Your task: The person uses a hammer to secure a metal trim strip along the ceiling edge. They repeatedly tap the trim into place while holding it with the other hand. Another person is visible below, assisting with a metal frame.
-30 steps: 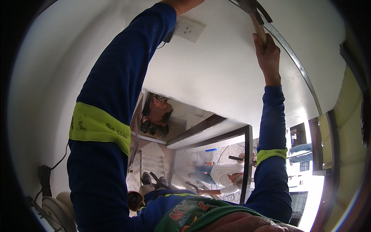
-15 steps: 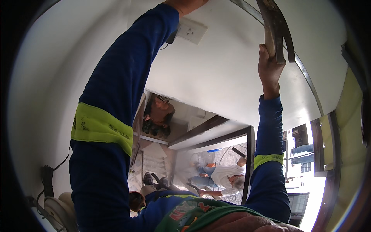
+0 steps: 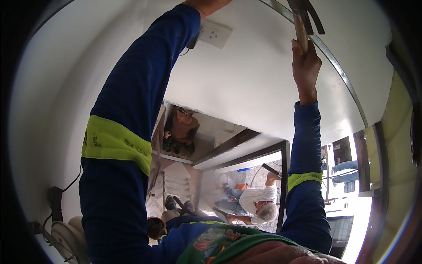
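Observation:
Raised on the right, my right hand is closed round the wooden handle of a claw hammer. The hammer's dark head runs up toward the top edge, its far part cut off. Beside the hammer, a thin metal strip curves across the pale panel. My left arm reaches up too, and only the wrist part of my left hand shows at the top edge. Its fingers lie outside the picture, so whatever it touches is hidden.
A white wall socket with a black plug sits below my left hand. Down through an opening, one seated person and another in a white shirt are visible. A fan-like object and cable stand at lower left. Dark framing borders the right.
The hammer and my right hand have moved up, so more of the head leaves the picture. My left arm has hardly shifted. The white-shirted person has moved slightly.

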A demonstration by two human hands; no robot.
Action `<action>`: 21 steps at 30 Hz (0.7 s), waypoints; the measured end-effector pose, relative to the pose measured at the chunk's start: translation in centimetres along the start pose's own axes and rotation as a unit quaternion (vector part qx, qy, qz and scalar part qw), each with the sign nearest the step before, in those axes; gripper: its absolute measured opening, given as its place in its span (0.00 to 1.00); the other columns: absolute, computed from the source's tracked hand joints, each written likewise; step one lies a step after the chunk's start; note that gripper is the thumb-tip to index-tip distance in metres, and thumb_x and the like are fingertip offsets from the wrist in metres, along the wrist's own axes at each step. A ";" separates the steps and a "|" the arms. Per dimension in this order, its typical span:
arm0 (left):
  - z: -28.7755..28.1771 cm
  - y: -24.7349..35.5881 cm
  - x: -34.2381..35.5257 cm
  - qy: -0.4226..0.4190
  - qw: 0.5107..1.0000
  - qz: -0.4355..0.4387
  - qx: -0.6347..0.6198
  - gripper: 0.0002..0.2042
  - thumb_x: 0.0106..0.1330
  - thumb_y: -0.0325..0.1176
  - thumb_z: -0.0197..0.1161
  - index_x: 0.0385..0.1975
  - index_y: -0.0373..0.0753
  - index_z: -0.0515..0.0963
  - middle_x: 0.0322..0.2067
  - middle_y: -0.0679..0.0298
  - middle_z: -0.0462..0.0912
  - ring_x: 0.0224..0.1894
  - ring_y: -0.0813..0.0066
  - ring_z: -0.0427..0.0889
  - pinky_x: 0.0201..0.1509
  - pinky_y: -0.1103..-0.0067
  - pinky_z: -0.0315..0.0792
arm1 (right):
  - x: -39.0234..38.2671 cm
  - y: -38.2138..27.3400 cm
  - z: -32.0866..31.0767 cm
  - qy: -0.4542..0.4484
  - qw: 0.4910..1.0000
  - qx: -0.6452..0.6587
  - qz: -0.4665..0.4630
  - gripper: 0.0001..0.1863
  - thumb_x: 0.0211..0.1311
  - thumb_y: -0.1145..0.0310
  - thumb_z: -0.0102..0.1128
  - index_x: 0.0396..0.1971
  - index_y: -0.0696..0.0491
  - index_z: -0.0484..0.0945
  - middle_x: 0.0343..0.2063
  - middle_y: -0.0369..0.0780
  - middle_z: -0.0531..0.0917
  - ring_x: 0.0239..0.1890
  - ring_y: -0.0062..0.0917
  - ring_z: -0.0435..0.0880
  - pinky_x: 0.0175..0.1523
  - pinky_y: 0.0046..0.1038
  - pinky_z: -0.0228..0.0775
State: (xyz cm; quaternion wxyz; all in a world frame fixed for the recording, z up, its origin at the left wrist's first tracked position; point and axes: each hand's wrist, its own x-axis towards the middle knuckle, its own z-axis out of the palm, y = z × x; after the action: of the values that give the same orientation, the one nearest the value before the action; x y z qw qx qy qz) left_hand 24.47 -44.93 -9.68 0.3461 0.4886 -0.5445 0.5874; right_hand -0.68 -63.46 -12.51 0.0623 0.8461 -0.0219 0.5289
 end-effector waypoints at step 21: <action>-4.5 17.4 -4.2 0.136 0.946 -0.271 -0.111 0.19 0.60 0.32 0.75 0.51 0.42 0.82 0.48 0.63 0.86 0.52 0.63 0.82 0.54 0.69 0.74 | -58.6 -20.8 -18.1 -0.522 0.688 0.066 0.499 0.31 0.68 0.41 0.58 0.32 0.60 0.82 0.28 0.57 0.84 0.35 0.56 0.84 0.40 0.53 0.73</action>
State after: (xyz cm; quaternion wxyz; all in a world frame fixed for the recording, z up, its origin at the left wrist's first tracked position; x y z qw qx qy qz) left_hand 8.42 -42.93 -18.57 0.6154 0.4915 -0.4007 0.4682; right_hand -40.42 -42.16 -58.97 -0.2881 0.8520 -0.4348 -0.0454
